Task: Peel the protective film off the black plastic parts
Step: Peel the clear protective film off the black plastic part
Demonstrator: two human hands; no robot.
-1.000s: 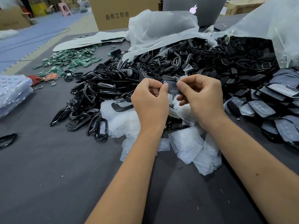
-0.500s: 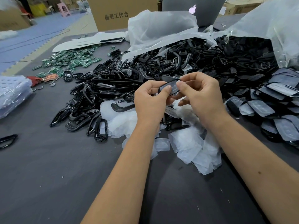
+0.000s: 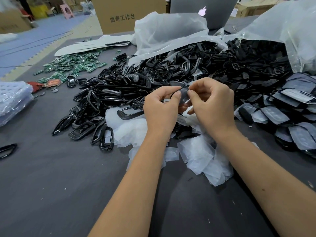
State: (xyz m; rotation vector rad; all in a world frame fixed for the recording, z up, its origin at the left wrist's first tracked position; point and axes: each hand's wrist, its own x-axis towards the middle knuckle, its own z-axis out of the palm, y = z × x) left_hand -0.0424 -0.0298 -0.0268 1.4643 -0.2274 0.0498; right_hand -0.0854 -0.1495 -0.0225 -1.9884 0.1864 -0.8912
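A small black plastic part point(image 3: 184, 95) is held up between both hands above the table's middle. My left hand point(image 3: 161, 109) grips its left side with thumb and curled fingers. My right hand point(image 3: 212, 105) pinches its right edge with thumb and forefinger, where a thin clear film shows. Beneath the hands lies a heap of peeled white film pieces point(image 3: 201, 156). At the right, several film-covered black parts point(image 3: 277, 115) lie in a stack.
A big pile of black plastic frames point(image 3: 130, 89) spreads behind and left of the hands, spilling from clear plastic bags point(image 3: 171, 33). Green circuit boards point(image 3: 71, 65) lie far left, a wrapped bundle point(image 3: 12, 100) at the left edge. A cardboard box point(image 3: 128, 14) and a laptop point(image 3: 203, 11) stand behind.
Both hands have turned the part and shifted their grips; the right thumb and forefinger now pinch at its right edge. The hands have stayed in about the same place.
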